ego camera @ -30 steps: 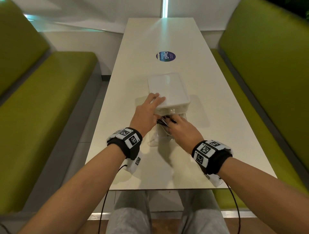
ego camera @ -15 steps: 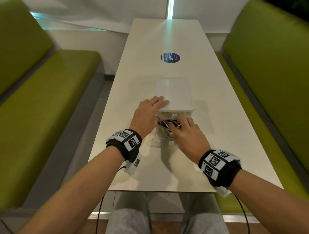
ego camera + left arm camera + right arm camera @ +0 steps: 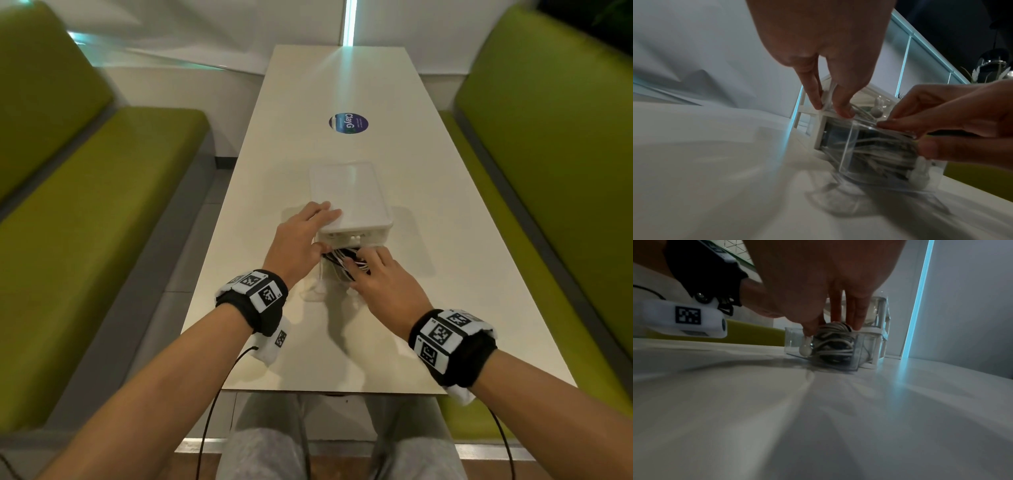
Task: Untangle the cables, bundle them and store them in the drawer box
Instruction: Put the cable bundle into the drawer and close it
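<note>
Drawer box (image 3: 349, 195) sits mid-table (image 3: 462, 260), white shell, its clear lower drawer (image 3: 849, 146) pulled out toward the person. Bundled cables (image 3: 833, 340) (white and black strands, coiled together) lie inside that open drawer, the top of the bundle standing above its rim.

Left hand (image 3: 301, 240): fingers extended flat across the near left corner of the box top; thumb down at the drawer's upper left edge. The left wrist view shows a fingertip (image 3: 842, 110) on the clear rim next to white strands, but motion blur makes it hard to tell whether the tip pinches them or only presses.

Right hand (image 3: 380, 284): fingers straight, pointing down onto the top of the cable bundle, pressing it into the drawer. Thumb lies against the drawer's front face just above the small white rabbit-shaped knob (image 3: 805, 346).

Round dark sticker (image 3: 348, 122) farther up the table. Green benches (image 3: 548, 164) flank both sides.
</note>
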Demonstrator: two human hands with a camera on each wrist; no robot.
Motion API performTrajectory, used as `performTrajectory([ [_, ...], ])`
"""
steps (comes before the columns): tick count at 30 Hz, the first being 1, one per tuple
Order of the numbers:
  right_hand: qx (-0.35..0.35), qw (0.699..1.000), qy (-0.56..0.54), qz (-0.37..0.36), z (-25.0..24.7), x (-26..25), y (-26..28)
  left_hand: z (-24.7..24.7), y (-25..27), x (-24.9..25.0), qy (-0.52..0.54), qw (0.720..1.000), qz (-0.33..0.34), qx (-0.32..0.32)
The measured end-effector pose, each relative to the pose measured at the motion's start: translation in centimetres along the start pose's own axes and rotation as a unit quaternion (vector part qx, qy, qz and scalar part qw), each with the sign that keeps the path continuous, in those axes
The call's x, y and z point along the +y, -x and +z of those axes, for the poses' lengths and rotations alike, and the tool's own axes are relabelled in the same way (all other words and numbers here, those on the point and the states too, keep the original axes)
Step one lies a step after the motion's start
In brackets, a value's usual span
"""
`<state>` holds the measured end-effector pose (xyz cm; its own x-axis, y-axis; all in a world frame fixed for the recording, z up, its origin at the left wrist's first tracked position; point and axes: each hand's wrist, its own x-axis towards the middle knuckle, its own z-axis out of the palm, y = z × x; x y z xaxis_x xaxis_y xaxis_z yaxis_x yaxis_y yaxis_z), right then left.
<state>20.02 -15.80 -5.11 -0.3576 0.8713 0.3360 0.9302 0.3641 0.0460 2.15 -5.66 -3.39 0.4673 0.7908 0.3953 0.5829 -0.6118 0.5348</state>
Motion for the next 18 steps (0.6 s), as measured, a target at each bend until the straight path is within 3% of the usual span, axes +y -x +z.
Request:
performTrajectory([
  [10,0.061,0.996,0.019,-0.062,0.4,1.8,0.6,0.2,0.3,-1.2,0.069,0.998,-0.001,0.006],
  [13,0.088,0.995,0.027,-0.025,0.9,1.9,-0.2,0.1,0.1,-1.7,0.080,0.997,0.001,0.003],
  [18,0.118,0.991,-0.062,-0.011,1.1,1.2,-1.0,-0.8,-0.4,-1.9,0.039,0.999,0.001,-0.028],
])
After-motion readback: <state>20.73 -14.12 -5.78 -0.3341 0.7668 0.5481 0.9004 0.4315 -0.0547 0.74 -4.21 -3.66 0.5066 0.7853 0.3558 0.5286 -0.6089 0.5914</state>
